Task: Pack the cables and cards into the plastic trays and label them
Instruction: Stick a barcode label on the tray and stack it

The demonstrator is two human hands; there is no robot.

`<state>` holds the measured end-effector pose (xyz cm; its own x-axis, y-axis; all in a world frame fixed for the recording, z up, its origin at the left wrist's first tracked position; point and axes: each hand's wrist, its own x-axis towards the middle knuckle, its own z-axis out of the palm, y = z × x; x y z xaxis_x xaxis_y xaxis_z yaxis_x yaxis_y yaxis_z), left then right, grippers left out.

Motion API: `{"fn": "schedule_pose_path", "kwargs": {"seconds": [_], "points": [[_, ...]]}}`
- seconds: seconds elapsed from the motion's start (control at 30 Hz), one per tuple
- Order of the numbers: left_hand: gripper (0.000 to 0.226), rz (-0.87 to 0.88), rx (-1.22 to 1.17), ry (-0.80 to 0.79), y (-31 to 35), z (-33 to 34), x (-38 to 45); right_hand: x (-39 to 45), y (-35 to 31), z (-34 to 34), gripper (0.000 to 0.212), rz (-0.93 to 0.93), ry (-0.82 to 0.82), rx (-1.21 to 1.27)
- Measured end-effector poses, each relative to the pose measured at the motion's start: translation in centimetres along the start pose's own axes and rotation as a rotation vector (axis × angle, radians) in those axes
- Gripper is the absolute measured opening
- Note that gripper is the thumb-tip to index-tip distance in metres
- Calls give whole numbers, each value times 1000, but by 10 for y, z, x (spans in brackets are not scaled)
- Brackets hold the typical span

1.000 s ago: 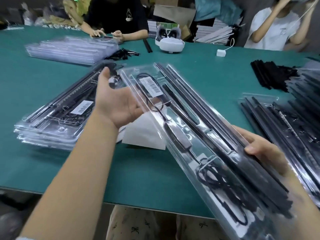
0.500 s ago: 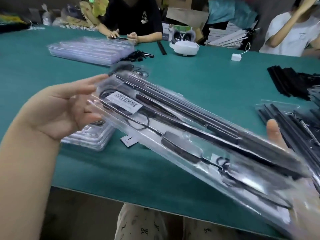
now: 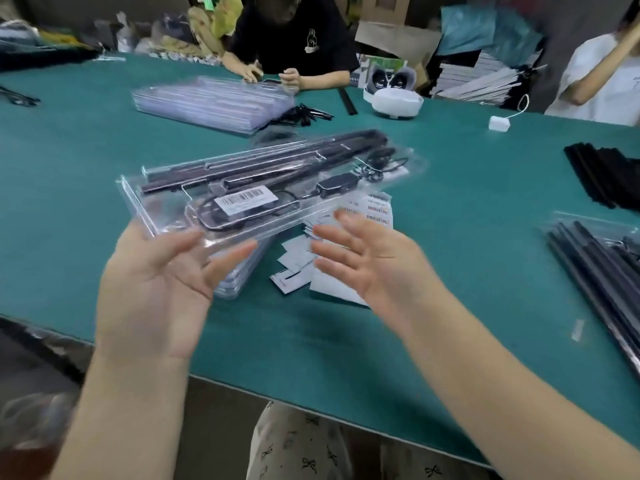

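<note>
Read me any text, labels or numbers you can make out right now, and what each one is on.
Barcode label on the packed clear tray: bars and print are there, too blurred to read.
Loose label sheets on the green table: red and black print, unreadable.
Black T-shirt: small white graphic, no legible words.
Nothing else carries readable text.

- A wide table covered in green felt-like cloth (image 3: 450, 161) fills the room's middle.
- Cardboard boxes (image 3: 394, 36) and stacked paper bundles (image 3: 485, 81) crowd beyond its far edge.
- Lighting is dim.
</note>
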<state>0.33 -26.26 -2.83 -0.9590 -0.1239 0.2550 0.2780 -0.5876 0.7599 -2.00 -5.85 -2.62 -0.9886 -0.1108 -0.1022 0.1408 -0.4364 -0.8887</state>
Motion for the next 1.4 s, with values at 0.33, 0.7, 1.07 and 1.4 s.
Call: {"fn": "schedule_pose_path", "kwargs": {"seconds": [0.33,0.7,1.07,1.4], "points": [[21,168,319,338,-25,7,-1,64,17,68,49,-198,179,-371],[37,92,1343,581,-14,-56,29,91,38,66,47,-55,135,-592],[50,160,878,674,-17,-75,77,82,67,106,63,-227,340,-483],[34,186,798,760,-28,-66,67,85,72,103,62,-226,290,-504]]}}
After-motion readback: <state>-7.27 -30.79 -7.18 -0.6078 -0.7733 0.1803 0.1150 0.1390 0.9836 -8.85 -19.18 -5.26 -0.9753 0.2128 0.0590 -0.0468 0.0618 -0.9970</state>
